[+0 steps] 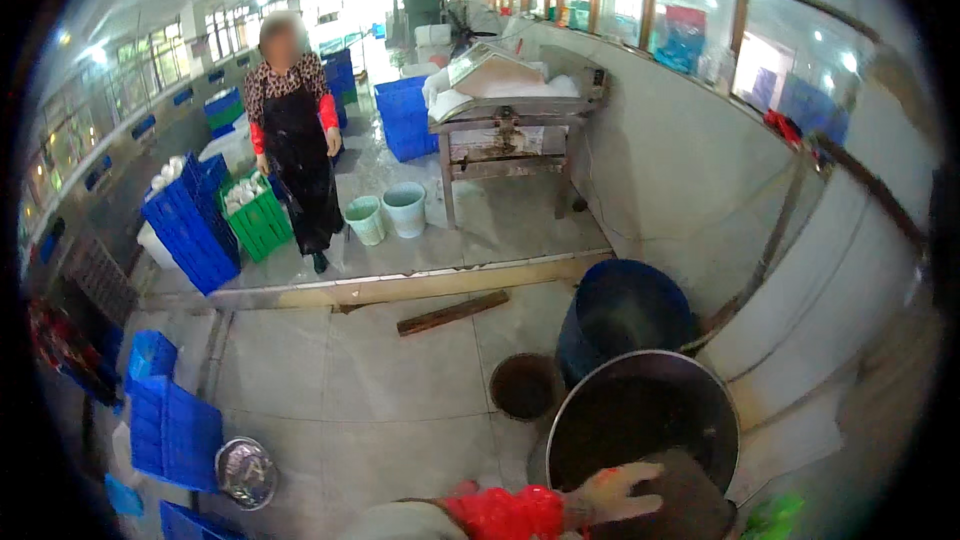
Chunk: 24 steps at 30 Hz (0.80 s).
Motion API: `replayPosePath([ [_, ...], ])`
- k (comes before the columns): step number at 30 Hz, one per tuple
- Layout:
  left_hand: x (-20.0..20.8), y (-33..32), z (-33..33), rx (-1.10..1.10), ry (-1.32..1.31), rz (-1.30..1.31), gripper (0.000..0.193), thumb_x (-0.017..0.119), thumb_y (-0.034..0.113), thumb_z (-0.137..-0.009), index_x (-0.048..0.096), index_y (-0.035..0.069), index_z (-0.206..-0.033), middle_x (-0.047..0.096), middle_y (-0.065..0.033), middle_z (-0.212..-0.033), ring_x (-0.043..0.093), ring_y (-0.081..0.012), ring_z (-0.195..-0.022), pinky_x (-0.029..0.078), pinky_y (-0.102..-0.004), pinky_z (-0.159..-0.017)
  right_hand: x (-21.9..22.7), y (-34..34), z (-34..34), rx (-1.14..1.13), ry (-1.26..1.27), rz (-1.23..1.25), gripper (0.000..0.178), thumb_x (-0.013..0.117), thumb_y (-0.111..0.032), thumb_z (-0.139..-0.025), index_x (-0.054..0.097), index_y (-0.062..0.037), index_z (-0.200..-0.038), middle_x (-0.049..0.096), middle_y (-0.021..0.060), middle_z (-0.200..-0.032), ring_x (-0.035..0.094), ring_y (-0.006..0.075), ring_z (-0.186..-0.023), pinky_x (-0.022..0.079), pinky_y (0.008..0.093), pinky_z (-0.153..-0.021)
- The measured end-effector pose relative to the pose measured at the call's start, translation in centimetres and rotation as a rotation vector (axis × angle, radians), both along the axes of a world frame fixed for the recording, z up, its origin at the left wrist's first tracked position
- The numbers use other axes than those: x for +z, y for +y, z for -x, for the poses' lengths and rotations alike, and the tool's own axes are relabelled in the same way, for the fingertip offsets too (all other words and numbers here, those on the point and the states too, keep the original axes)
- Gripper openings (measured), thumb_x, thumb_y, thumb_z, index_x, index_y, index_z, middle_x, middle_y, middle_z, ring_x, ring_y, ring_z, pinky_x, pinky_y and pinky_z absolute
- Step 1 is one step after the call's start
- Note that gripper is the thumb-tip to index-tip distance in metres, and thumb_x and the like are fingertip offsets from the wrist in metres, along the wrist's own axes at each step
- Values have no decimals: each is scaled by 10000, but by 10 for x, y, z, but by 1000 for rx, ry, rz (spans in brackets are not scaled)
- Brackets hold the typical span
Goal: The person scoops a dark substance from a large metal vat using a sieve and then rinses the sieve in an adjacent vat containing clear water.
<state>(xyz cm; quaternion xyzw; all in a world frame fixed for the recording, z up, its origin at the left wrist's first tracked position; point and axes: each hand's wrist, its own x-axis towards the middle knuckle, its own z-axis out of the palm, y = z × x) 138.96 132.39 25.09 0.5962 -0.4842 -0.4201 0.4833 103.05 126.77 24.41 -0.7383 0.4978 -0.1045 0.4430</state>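
My left hand, in a pale glove below a bright red sleeve, reaches in from the lower edge toward the right. Its fingers are apart and I see nothing gripped in them. It is over the near rim of a large round metal vat with a dark inside. Against the hand and partly under it is a flat, dark grey-brown thing, whose kind I cannot make out; whether the hand touches it is unclear. My right hand is not in view. A blurred bright green thing shows at the lower right.
Beyond the vat stand a blue barrel and a small brown bucket. A wooden plank lies before a raised step. Blue crates and a metal bowl are left. Another person stands on the step near two pails.
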Motion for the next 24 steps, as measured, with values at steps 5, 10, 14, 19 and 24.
replayPosePath([
  [5, -24, 69, -110, 280, 19, -293, 781, 715, 498, -855, 509, -15, -1407, 588, -202, -1379, 585, -323, -1252, 431, -375, -1074, -13, -15, -151, -82, -391, -520, 363, 537, -278, -1022, 526, -122, -1350, 496, -2, -744, 468, 127, -611, 401, 285, -565],
  [10, -31, 101, -180, 502, 180, -295, 761, 708, 525, -845, 547, 11, -1383, 648, -202, -1284, 616, -300, -1205, 467, -371, -1022, 38, 6, -270, -52, -320, -609, 229, 505, -223, -1051, 568, -75, -1214, 426, -33, -597, 411, 93, -456, 379, 264, -431],
  [14, -94, 101, -207, 643, 331, -215, 581, 593, 424, -929, 594, 11, -1337, 677, -189, -1240, 643, -288, -1151, 481, -358, -992, 26, -8, -301, 83, -310, -440, 234, 528, -218, -1036, 576, -56, -1198, 471, -32, -622, 444, 81, -472, 406, 268, -448],
  [19, -118, 109, -248, 725, 519, -390, 484, 519, 342, -971, 611, 21, -1322, 707, -179, -1143, 662, -263, -1090, 508, -397, -935, 3, -36, -356, 135, -360, -670, 287, 545, -215, -1025, 574, -33, -1244, 524, -22, -657, 499, 99, -497, 457, 283, -470],
  [24, -129, 131, -292, 698, 447, -472, 554, 576, 402, -966, 561, 41, -1386, 649, -182, -1255, 628, -290, -1149, 509, -409, -945, 49, 1, -434, 33, -141, -804, 407, 540, -205, -1022, 490, -23, -1382, 571, -17, -811, 534, 135, -527, 523, 317, -508],
])
